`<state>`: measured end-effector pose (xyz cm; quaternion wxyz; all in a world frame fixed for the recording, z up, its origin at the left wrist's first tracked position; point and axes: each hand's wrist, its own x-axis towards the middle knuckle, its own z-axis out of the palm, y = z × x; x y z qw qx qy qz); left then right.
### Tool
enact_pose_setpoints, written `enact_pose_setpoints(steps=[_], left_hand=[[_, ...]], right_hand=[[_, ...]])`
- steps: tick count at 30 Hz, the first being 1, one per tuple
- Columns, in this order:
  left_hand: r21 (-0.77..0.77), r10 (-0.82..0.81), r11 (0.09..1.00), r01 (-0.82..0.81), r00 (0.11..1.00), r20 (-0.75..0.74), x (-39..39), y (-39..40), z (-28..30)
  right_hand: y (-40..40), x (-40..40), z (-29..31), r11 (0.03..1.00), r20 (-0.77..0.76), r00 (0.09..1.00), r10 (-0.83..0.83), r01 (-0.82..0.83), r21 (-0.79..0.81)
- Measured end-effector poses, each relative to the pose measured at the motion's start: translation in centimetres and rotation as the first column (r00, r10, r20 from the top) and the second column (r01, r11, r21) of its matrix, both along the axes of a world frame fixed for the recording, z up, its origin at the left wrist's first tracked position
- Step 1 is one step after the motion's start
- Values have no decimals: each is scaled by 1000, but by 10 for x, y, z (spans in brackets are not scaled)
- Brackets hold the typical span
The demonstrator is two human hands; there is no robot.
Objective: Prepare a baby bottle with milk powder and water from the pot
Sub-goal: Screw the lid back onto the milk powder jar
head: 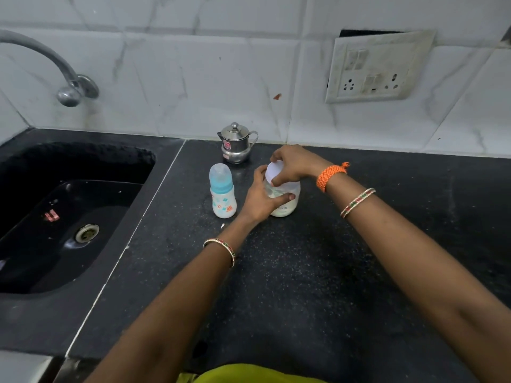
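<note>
Two bare hands meet over a clear plastic jar of white powder (286, 201) on the black speckled stone counter (304, 272). Left of the jar stands a white baby bottle with a blue collar and clear cap (222, 190); behind it, a small lidded steel pot (237, 143). The left hand (261, 199) is wrapped around the jar's side; the right hand (293, 164) pinches its round white lid (276, 172) from above.
</note>
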<state>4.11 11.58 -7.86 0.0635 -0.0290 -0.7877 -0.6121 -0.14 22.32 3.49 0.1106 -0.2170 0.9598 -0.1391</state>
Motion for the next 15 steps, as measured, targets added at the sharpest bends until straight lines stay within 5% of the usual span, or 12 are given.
enact_pose_setpoints(steps=[15], left_hand=[[-18, 73, 997, -72, 997, 33, -1, -1, -1]], right_hand=[[-6, -2, 9, 990, 152, 987, -41, 19, 141]])
